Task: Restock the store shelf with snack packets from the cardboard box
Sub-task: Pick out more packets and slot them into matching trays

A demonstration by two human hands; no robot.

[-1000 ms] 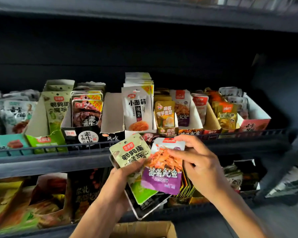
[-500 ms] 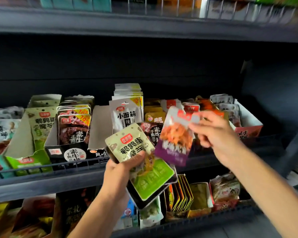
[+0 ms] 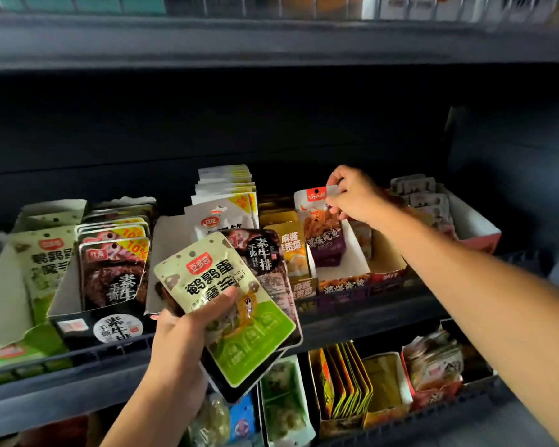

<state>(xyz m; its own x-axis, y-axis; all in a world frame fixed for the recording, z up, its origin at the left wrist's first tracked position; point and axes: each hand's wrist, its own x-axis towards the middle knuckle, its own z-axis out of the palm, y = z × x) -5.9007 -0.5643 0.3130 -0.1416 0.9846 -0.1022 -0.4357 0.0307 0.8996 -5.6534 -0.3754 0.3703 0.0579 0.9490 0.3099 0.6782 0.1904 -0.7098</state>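
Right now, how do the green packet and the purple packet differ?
The green packet is gripped by the left hand in front of the shelf, tilted, on top of a dark packet. The purple packet is pinched at its top by the right hand, upright, in its white display box. Green has a cream top; purple has a white top. Both are flat, printed snack pouches.

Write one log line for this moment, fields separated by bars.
right hand: sets purple packet in tray | left hand: holds green packet

Glossy plastic packets (image 3: 226, 304); seemingly matt cardboard trays (image 3: 352, 262).
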